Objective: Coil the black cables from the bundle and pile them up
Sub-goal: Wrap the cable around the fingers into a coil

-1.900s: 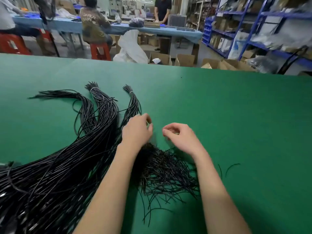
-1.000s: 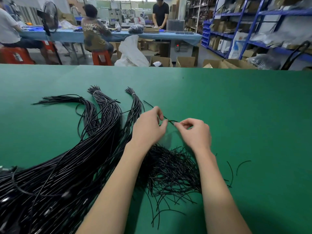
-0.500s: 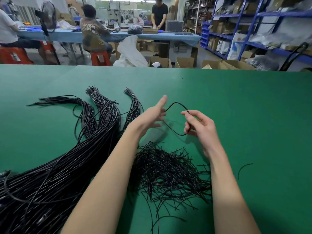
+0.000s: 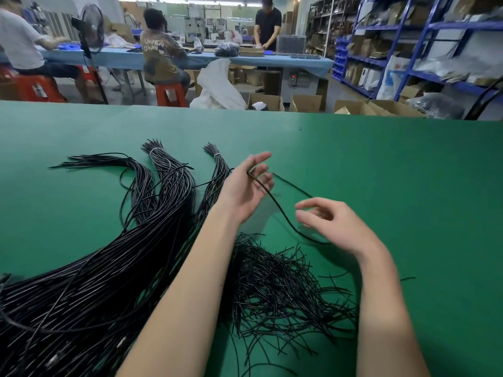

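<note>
The left hand [image 4: 245,191], fingers straight, carries 1 black cable [image 4: 283,213] looping to the loosely curled right hand [image 4: 334,224] (grip unclear); even turns should suit the pile [image 4: 285,289] between both forearms.

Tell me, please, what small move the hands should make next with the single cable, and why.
Probably sweep the right hand round to lay a turn of the single cable over the left hand: its end lies across that hand's straight fingers, and the rest hangs in one open loop toward the right hand. Whether the right hand grips it is unclear.
</note>
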